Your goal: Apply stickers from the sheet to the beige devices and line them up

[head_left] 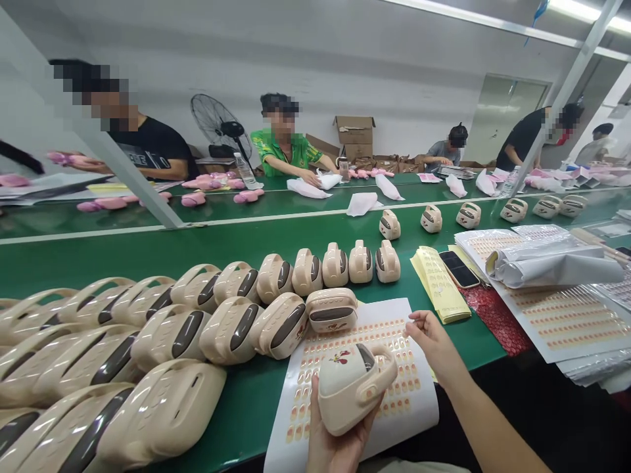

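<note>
My left hand grips a beige plastic toy housing from below, near the table's front edge; the housing has a dark window, a handle and a red flower sticker on top. My right hand hovers over the white sticker sheet, with thumb and forefinger pinched together on something too small to name. The sheet carries rows of small orange stickers. Another housing with a flower sticker lies at the sheet's far edge.
Rows of several beige housings fill the green table to the left, with more beyond. Yellow sheets, a phone and more sticker sheets lie right. Other people work across the conveyor.
</note>
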`<state>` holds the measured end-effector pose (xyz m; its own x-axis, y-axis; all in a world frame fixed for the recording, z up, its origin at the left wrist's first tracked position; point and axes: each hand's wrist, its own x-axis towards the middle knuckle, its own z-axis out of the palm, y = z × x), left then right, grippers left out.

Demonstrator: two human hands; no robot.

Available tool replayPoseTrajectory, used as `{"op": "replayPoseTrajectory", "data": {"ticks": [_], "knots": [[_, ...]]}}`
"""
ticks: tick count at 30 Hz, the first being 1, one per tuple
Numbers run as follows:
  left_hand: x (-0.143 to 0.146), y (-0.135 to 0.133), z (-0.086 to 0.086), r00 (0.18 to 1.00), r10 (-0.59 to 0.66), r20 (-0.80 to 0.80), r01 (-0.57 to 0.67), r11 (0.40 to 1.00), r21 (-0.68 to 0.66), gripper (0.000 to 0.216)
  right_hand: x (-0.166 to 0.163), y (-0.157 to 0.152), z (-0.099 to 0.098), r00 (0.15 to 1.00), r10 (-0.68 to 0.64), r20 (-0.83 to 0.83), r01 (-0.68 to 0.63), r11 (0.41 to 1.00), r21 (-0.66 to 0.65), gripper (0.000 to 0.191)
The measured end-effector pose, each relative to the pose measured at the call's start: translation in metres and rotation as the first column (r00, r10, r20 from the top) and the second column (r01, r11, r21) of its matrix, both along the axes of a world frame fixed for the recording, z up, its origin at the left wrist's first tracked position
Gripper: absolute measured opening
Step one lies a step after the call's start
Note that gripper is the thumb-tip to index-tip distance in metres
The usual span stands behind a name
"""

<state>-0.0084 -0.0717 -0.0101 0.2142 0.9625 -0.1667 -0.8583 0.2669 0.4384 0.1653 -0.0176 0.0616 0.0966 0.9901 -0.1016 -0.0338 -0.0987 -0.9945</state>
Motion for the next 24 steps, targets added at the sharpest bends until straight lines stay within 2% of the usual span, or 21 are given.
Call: {"op": "replayPoseTrajectory", "data": {"ticks": [2, 3, 5, 7, 9, 11, 13, 14, 17, 21, 24], "knots": [[-0.003, -0.001, -0.003, 0.982, 0.070, -0.175, -0.064, 0.997, 0.040, 0.039, 0.003, -0.001, 0.014, 0.990, 0.118, -0.074, -0.119, 0.993, -0.007, 0.043], [-0.005, -0.001, -0.003, 0.945, 0.146, -0.293, -0.121, 0.988, 0.100, 0.052, 0.001, -0.003, 0.021, 0.974, 0.194, -0.114, -0.198, 0.980, -0.020, 0.044], [-0.009, -0.002, -0.002, 0.797, 0.335, -0.504, -0.212, 0.935, 0.285, 0.087, -0.006, -0.008, 0.032, 0.930, 0.320, -0.179, -0.333, 0.941, -0.050, 0.044], [-0.015, -0.001, 0.001, 0.644, 0.481, -0.595, -0.216, 0.860, 0.463, 0.102, -0.015, -0.012, 0.038, 0.898, 0.392, -0.202, -0.413, 0.908, -0.075, 0.044], [-0.023, 0.002, 0.005, 0.540, 0.566, -0.623, -0.088, 0.774, 0.627, 0.098, -0.023, -0.014, 0.041, 0.885, 0.426, -0.188, -0.448, 0.890, -0.090, 0.043], [-0.032, 0.006, 0.007, 0.433, 0.638, -0.637, 0.156, 0.643, 0.750, 0.102, -0.028, -0.016, 0.041, 0.884, 0.442, -0.149, -0.458, 0.883, -0.099, 0.041], [-0.040, 0.011, 0.007, 0.314, 0.719, -0.620, 0.369, 0.509, 0.777, 0.105, -0.030, -0.017, 0.042, 0.886, 0.452, -0.102, -0.462, 0.880, -0.109, 0.038], [-0.042, 0.013, 0.007, 0.270, 0.748, -0.606, 0.422, 0.474, 0.773, 0.104, -0.030, -0.018, 0.043, 0.888, 0.454, -0.081, -0.460, 0.880, -0.114, 0.036], [-0.044, 0.016, 0.008, 0.212, 0.792, -0.573, 0.469, 0.432, 0.771, 0.098, -0.032, -0.023, 0.046, 0.898, 0.439, -0.046, -0.441, 0.891, -0.112, 0.031], [-0.043, 0.017, 0.012, 0.216, 0.810, -0.544, 0.510, 0.382, 0.771, 0.094, -0.035, -0.028, 0.048, 0.919, 0.391, -0.056, -0.395, 0.913, -0.099, 0.028], [-0.043, 0.018, 0.016, 0.231, 0.806, -0.545, 0.519, 0.372, 0.770, 0.093, -0.038, -0.030, 0.047, 0.926, 0.373, -0.054, -0.377, 0.921, -0.098, 0.027]]}}
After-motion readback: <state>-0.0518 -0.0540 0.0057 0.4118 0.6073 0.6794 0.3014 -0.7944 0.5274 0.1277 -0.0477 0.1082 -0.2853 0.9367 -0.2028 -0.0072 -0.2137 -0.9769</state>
